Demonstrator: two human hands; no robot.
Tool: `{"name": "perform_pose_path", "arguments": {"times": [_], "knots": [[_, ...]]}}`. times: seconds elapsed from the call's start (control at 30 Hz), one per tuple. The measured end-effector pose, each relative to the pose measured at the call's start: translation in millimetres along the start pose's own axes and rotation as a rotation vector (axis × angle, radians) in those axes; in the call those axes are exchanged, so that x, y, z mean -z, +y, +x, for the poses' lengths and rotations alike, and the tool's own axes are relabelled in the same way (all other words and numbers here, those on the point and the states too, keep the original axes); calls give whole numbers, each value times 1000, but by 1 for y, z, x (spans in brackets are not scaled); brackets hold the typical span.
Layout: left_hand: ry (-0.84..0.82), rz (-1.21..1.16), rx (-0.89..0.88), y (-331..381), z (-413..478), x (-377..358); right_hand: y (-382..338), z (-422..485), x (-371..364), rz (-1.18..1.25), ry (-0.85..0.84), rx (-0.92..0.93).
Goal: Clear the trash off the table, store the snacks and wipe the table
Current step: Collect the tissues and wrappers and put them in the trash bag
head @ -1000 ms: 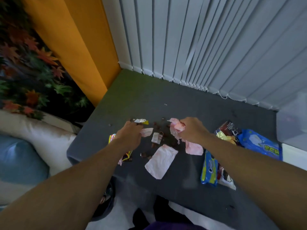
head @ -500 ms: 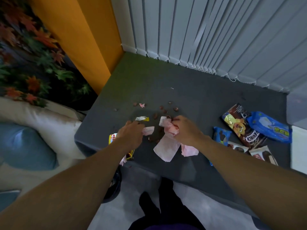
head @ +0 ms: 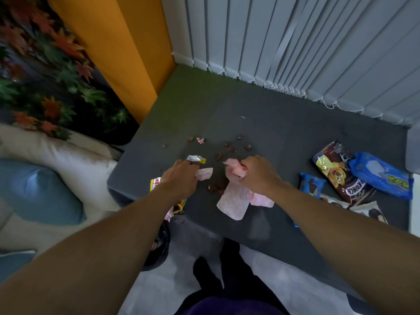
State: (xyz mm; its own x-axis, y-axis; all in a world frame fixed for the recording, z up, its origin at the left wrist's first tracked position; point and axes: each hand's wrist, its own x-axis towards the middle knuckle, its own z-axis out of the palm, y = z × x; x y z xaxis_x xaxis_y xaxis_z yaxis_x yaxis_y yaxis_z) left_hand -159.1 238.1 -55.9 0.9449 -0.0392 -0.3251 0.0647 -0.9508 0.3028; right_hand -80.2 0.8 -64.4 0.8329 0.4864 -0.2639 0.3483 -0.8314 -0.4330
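My right hand (head: 258,173) grips a bunch of crumpled pink tissue (head: 234,170) over the dark grey table (head: 272,137); flat pink tissue sheets (head: 234,201) hang below it. My left hand (head: 179,180) holds torn wrappers: a silver-yellow scrap (head: 196,158) sticks out above the fingers, a pink piece (head: 204,173) beside them, and a yellow-red wrapper (head: 155,184) shows under the wrist. Several brown crumbs (head: 229,148) lie scattered beyond both hands. Snack packets lie at the right: a brown one (head: 338,171), a blue one (head: 379,176) and a small blue one (head: 311,185).
White vertical blinds (head: 295,42) hang behind the table. An orange panel (head: 127,46) stands at the back left. A white sofa with a blue cushion (head: 38,192) sits to the left. More white-brown packets (head: 368,212) lie near the table's right front edge.
My right hand has pulled the pink tissues toward the table's front edge and gathered more into its fist. The left hand keeps its wrappers. The view has shifted back, showing crumbs beyond the hands.
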Motion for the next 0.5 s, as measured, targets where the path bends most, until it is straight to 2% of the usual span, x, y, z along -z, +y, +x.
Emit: {"name": "perform_pose_path", "arguments": {"times": [0.23, 0.4, 0.5], "knots": [[21, -28, -40, 5, -5, 7, 7, -36, 9, 93, -120, -68], [7, -24, -41, 8, -18, 1, 5, -59, -15, -17, -272, -135], [-8, -19, -46, 6, -28, -5, 5, -66, -34, -86, -268, -173]]}}
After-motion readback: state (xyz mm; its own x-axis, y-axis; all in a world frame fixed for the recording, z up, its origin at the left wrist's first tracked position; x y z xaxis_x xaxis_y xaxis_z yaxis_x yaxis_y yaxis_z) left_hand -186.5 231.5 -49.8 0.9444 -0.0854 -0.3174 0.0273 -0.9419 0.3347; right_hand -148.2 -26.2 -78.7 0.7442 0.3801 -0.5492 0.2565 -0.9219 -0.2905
